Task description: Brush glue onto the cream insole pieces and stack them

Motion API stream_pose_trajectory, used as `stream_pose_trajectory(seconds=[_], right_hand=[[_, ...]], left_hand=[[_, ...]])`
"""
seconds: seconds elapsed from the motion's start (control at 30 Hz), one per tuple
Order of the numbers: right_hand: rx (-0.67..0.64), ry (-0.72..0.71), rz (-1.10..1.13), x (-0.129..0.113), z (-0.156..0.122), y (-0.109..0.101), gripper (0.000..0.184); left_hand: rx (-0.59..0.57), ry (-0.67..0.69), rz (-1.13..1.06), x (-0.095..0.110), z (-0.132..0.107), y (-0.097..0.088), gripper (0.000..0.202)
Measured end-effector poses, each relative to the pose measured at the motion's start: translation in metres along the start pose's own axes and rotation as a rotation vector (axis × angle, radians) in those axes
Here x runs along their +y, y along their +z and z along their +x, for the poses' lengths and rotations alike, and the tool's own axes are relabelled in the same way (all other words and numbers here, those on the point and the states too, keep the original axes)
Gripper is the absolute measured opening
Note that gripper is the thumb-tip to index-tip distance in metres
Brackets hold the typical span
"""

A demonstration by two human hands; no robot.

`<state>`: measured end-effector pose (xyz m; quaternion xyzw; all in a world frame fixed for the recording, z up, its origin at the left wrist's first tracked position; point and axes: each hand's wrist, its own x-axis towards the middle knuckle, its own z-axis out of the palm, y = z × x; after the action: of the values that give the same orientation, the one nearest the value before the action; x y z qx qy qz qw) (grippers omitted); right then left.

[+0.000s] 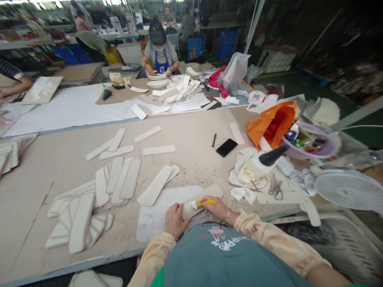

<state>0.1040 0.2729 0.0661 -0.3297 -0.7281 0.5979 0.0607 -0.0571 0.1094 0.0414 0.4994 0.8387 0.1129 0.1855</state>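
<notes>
Pale strip (190, 211) on a white sheet (149, 223): the open left hand (174, 220) presses one end, presumably for steadiness; the right hand (217, 208) grips a yellow brush (208, 202) against it.

From a camera worn on the head we look forward and steeply down over the teal apron (209, 259), which fills the bottom edge at close range, with the left hand (175, 221) and right hand (218, 208) near us, below the middle. Our wide view runs across the brown-topped worktable (194, 129) to a co-worker (161, 59) facing us, small near the top, while the desk fan (348, 190) is cut by the right edge.
</notes>
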Motion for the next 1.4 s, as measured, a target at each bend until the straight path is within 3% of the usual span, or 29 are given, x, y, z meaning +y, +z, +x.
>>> stream_pose_trajectory(seconds=[0.23,0.37,0.5,0.67,0.77,0.87,0.93,1.1,1.23,1.4], right_hand=[[0.243,-0.001,-0.232,0.013,-0.013,-0.060,0.030],[0.317,-0.061,-0.430,0.017,-0.022,-0.076,0.031],[0.252,-0.146,-0.587,0.016,-0.026,-0.062,0.027],[0.076,-0.263,-0.685,0.005,-0.025,-0.023,0.017],[-0.028,-0.332,-0.691,-0.005,-0.020,-0.002,0.018],[-0.102,-0.362,-0.551,-0.013,-0.014,0.011,0.022],[-0.119,-0.295,-0.358,-0.017,-0.010,0.016,0.023],[-0.123,0.024,0.036,-0.014,-0.004,0.026,0.023],[-0.124,0.066,0.055,-0.008,-0.004,0.023,0.022],[0.007,0.077,0.006,-0.006,-0.014,-0.001,0.022]], left_hand=[[0.006,0.001,0.017,-0.002,-0.001,0.003,0.059],[0.021,0.007,0.035,-0.003,-0.001,0.005,0.061],[0.034,0.005,0.020,-0.004,-0.001,0.007,0.061],[0.063,0.036,-0.025,-0.008,-0.002,0.012,0.061],[0.101,0.071,-0.041,-0.010,-0.002,0.016,0.060],[0.132,0.098,-0.057,-0.011,-0.003,0.016,0.060],[0.135,0.107,-0.069,-0.011,-0.004,0.015,0.061],[0.125,0.104,-0.073,-0.013,-0.006,0.013,0.066],[0.119,0.101,-0.070,-0.013,-0.007,0.014,0.067],[0.119,0.104,-0.074,-0.014,-0.007,0.015,0.066]])
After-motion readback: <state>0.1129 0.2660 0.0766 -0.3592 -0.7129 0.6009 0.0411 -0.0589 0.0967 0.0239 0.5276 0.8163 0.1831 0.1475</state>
